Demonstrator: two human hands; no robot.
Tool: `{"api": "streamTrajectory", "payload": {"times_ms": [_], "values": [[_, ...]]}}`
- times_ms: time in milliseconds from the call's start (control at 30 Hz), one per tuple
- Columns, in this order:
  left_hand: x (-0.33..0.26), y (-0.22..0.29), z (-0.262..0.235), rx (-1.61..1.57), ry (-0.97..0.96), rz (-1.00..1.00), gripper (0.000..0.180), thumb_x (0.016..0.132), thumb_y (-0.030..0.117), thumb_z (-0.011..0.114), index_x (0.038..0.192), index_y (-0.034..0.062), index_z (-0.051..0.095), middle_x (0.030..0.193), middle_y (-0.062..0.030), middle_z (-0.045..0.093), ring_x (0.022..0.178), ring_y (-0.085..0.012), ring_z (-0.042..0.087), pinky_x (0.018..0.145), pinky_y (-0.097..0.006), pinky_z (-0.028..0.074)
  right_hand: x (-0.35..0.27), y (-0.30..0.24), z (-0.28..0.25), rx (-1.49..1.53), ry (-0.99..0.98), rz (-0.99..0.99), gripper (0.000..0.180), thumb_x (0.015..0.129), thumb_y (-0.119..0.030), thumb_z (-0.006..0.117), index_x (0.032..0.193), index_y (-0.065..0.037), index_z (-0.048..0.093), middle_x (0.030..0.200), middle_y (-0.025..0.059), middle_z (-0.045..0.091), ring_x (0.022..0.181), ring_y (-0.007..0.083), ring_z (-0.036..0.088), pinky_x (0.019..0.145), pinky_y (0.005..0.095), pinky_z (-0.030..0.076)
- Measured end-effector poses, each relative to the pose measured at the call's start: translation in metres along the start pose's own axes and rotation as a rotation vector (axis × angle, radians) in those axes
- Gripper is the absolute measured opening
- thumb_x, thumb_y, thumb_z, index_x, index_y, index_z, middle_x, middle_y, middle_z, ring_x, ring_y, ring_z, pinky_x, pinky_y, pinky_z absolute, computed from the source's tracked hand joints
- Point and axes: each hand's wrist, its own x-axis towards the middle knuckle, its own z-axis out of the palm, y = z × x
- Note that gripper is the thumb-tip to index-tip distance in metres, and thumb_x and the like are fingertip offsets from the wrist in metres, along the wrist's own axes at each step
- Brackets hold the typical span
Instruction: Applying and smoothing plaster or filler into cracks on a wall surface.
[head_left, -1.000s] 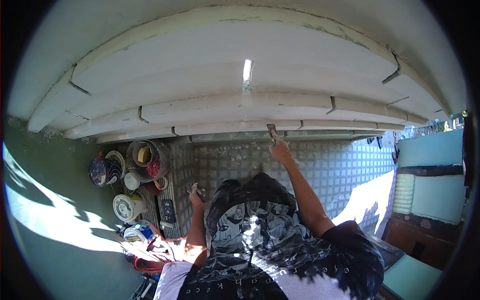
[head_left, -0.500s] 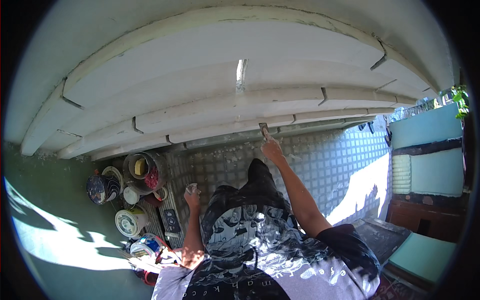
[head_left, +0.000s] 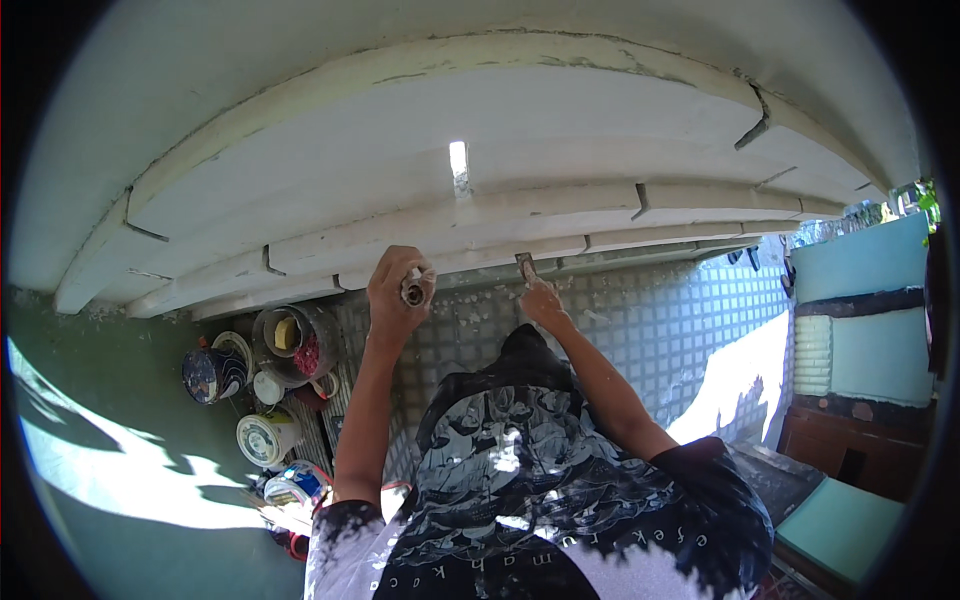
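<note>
My left hand [head_left: 396, 300] is raised in front of the white ledges, its fingers wrapped round a whitish, smeared object [head_left: 414, 286] with a dark round end. What kind of object it is I cannot make out. To its right, my right hand [head_left: 543, 303] grips a small putty knife [head_left: 526, 266], its blade pointing away from me at the lowest ledge [head_left: 480, 255]. Whether the blade touches the ledge is hard to tell. Both hands carry pale smears.
Stepped white ledges with dark notches [head_left: 640, 202] curve across the far side. At left stand a large bucket [head_left: 325, 340] holding a yellow block and something red, and several tubs [head_left: 265, 440]. Tiled floor [head_left: 650, 330] lies below. Pale green panels [head_left: 865, 350] stand at right.
My left hand has risen and moved forward from low beside my body to near the ledges, still holding the whitish object. My right hand with the putty knife has barely moved.
</note>
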Motion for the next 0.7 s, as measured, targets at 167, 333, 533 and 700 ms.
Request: {"api": "streamTrajectory", "payload": {"times_ms": [167,333,533,700], "values": [[0.062,0.018,0.034,0.105,-0.371,0.183,0.026,0.071,0.018,0.077,0.088,0.0077,0.059,0.075,-0.0073,0.062,0.07,-0.0282,0.063,0.06,-0.039,0.05,-0.007,0.004,0.006,0.095,0.073,0.004,0.081,0.081,-0.016,0.055,0.155,-0.023,0.022,0.125,0.0283,0.058,0.11,0.0476,0.056,0.096,0.0537,0.044],[0.09,-0.014,0.079,0.211,-0.601,0.549,0.035,0.065,0.022,0.077,0.093,0.0115,0.059,0.075,-0.0046,0.063,0.069,-0.0269,0.064,0.06,-0.039,0.052,-0.021,-0.011,-0.002,0.063,0.04,0.076,0.081,0.081,-0.015,0.053,0.155,-0.028,0.021,0.123,0.0267,0.06,0.114,0.0477,0.054,0.099,0.0533,0.042],[0.093,-0.027,0.098,0.101,-0.567,0.56,0.04,0.06,0.02,0.077,0.094,0.0114,0.059,0.076,-0.0042,0.064,0.071,-0.0265,0.065,0.061,-0.04,0.053,-0.021,0.003,-0.004,0.068,0.085,0.068,0.08,0.083,-0.013,0.052,0.155,-0.027,0.02,0.123,0.0259,0.06,0.114,0.0498,0.054,0.101,0.0533,0.041],[0.091,-0.019,0.094,0.135,-0.528,0.476,0.038,0.058,0.018,0.077,0.092,0.0117,0.06,0.078,-0.0043,0.065,0.071,-0.0262,0.066,0.06,-0.04,0.053,-0.014,-0.004,-0.017,0.071,-0.004,0.104,0.08,0.083,-0.012,0.052,0.155,-0.023,0.02,0.12,0.0278,0.061,0.114,0.0505,0.054,0.103,0.0521,0.041]]}}
